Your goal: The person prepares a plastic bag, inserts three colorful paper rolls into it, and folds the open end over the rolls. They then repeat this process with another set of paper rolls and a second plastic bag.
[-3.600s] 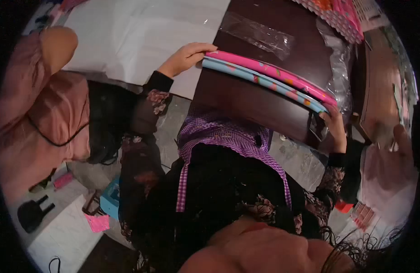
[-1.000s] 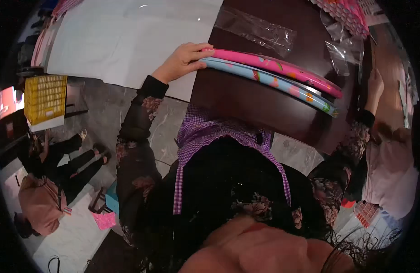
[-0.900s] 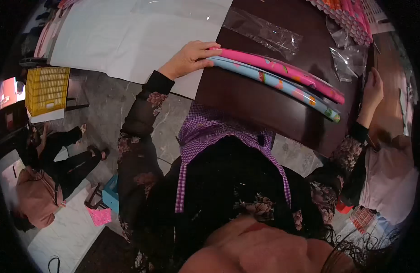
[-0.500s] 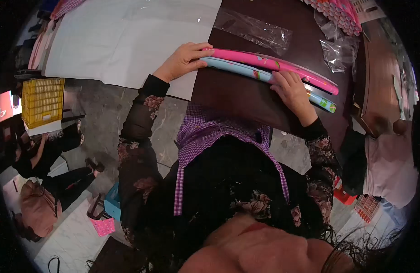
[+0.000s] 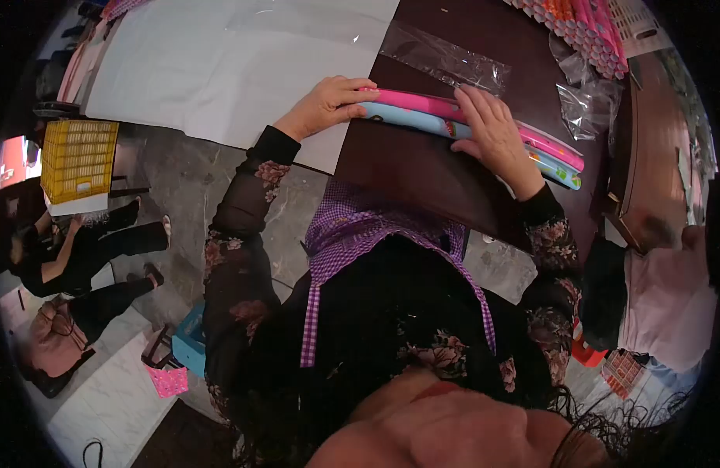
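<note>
Two patterned paper rolls lie side by side on the dark table: a pink roll [image 5: 422, 101] at the back and a light blue roll [image 5: 410, 116] nearer my body. My left hand [image 5: 330, 106] is closed around their left ends, fingers at the pink roll and thumb at the blue one. Across the right part of both rolls lies my right hand [image 5: 492, 139], its fingers stretched out over the pink roll and its thumb on the near side. That hand hides a stretch of both rolls.
Flat clear plastic bags [image 5: 449, 56] lie behind the rolls, with crumpled plastic [image 5: 582, 109] to the right. A stack of rolls [image 5: 586, 31] is at the back right. White sheeting [image 5: 235, 70] covers the table's left side. A yellow crate [image 5: 81, 160] and seated people are at left.
My right hand has moved forward, its fingers now reaching over the pink roll. The two rolls lie closer together at the right. The left hand keeps its hold on their ends.
</note>
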The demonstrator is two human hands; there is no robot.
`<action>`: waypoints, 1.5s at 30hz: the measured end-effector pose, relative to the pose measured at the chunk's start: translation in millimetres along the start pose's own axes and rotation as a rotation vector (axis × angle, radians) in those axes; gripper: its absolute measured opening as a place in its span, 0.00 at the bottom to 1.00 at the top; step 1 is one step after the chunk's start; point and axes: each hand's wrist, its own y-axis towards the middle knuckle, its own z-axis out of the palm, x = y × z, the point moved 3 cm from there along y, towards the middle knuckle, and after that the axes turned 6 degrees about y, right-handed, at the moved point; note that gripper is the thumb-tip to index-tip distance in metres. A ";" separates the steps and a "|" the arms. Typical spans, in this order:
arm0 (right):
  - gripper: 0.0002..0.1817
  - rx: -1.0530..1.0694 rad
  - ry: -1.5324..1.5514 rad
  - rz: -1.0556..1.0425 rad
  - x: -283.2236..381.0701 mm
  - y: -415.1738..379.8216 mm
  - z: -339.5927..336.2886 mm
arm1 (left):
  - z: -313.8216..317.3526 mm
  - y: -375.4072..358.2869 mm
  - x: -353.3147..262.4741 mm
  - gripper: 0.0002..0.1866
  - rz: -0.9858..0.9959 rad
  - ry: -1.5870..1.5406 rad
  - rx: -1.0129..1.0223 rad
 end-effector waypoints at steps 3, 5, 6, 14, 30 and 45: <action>0.46 0.076 0.063 -0.044 0.2 12.8 14.7 | 0.5 1.0 0.4 0.20 0.021 -0.024 -0.014; 0.43 0.086 0.078 -0.063 -2.4 10.7 27.4 | -4.8 0.0 -6.8 0.20 0.013 -0.022 -0.027; 0.42 0.090 0.079 -0.057 -2.6 10.4 30.7 | -5.7 2.4 -10.4 0.19 0.002 -0.031 -0.037; 0.40 0.050 -0.007 -0.036 9.7 1.8 15.1 | -10.6 15.2 -23.6 0.25 -0.001 0.101 -0.093; 0.38 0.090 0.028 0.008 11.0 -2.8 0.9 | -11.0 25.6 -38.5 0.31 -0.050 0.145 -0.023; 0.27 -0.097 0.285 -0.007 -0.1 78.5 -68.8 | -8.5 7.0 -34.1 0.27 -0.017 0.207 -0.053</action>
